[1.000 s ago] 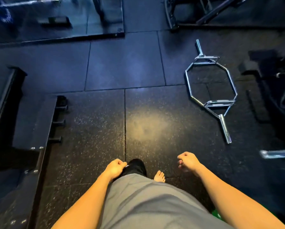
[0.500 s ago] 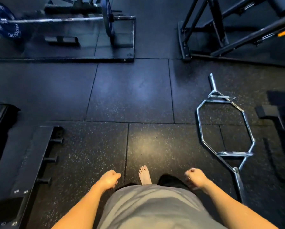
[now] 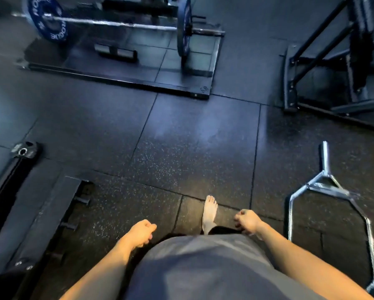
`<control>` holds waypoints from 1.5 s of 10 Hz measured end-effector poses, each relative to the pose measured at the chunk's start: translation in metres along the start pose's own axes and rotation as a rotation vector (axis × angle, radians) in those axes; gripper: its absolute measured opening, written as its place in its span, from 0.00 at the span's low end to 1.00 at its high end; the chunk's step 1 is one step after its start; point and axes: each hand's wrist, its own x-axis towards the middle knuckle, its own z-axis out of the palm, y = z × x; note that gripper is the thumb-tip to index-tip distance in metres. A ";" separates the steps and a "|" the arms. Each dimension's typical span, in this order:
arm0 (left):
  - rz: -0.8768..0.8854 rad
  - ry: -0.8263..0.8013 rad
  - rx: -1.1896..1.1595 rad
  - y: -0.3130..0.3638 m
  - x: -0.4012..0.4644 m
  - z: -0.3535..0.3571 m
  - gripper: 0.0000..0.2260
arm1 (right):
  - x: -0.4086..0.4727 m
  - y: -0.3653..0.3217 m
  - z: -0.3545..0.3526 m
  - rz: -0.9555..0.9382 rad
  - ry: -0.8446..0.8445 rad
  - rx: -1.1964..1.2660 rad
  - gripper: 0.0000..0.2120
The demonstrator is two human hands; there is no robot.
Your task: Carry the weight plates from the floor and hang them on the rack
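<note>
Dark rubber gym floor (image 3: 121,118) underfoot. Left hand (image 3: 141,233) and right hand (image 3: 247,219) loosely curled, empty, swinging mid-stride. Farther off, blue weight plates (image 3: 48,23) loaded on barbell (image 3: 116,23); rack (image 3: 36,215) possibly lower left.

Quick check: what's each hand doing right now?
Left hand: fingers loosely curled, holding nothing.
Right hand: fingers loosely curled, holding nothing.

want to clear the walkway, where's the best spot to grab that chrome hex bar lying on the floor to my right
Probably the cross handle at the far end of the chrome hex bar. The bar lies flat on the floor, so come from above with the right hand; its near end is cut off by the frame edge.
</note>
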 end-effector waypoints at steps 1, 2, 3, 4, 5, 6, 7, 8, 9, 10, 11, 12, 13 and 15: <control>-0.022 0.129 -0.133 0.049 0.018 -0.040 0.11 | 0.038 -0.093 -0.046 -0.044 -0.040 -0.124 0.15; -0.061 0.209 -0.220 0.069 0.034 -0.072 0.10 | 0.062 -0.170 -0.064 -0.085 -0.059 -0.219 0.11; -0.131 0.189 -0.344 0.080 0.061 -0.108 0.10 | 0.108 -0.282 -0.070 -0.167 -0.098 -0.320 0.05; -0.151 0.212 -0.402 0.113 0.092 -0.119 0.13 | 0.135 -0.344 -0.063 -0.189 -0.135 -0.376 0.06; -0.138 0.251 -0.490 0.158 0.144 -0.203 0.20 | 0.177 -0.452 -0.038 -0.217 -0.158 -0.492 0.07; -0.166 0.273 -0.611 0.152 0.156 -0.273 0.14 | 0.188 -0.528 -0.015 -0.237 -0.176 -0.570 0.07; -0.260 0.254 -0.739 0.126 0.147 -0.376 0.10 | 0.203 -0.635 0.027 -0.291 -0.222 -0.630 0.08; -0.202 0.284 -0.782 0.134 0.168 -0.414 0.11 | 0.202 -0.697 0.063 -0.342 -0.253 -0.680 0.08; -0.242 0.347 -0.921 0.127 0.188 -0.487 0.12 | 0.217 -0.791 0.126 -0.391 -0.336 -0.787 0.09; -0.274 0.316 -0.975 0.120 0.209 -0.517 0.12 | 0.228 -0.852 0.169 -0.411 -0.382 -0.882 0.09; -0.341 0.274 -1.006 0.106 0.233 -0.564 0.11 | 0.246 -0.941 0.234 -0.434 -0.394 -0.975 0.07; -0.393 0.262 -1.044 0.092 0.236 -0.600 0.12 | 0.247 -1.001 0.278 -0.426 -0.418 -1.054 0.06; -0.488 0.376 -1.192 0.064 0.245 -0.656 0.12 | 0.242 -1.083 0.351 -0.449 -0.491 -1.134 0.09; -0.586 0.525 -1.405 0.021 0.258 -0.736 0.09 | 0.209 -1.168 0.475 -0.523 -0.601 -1.282 0.11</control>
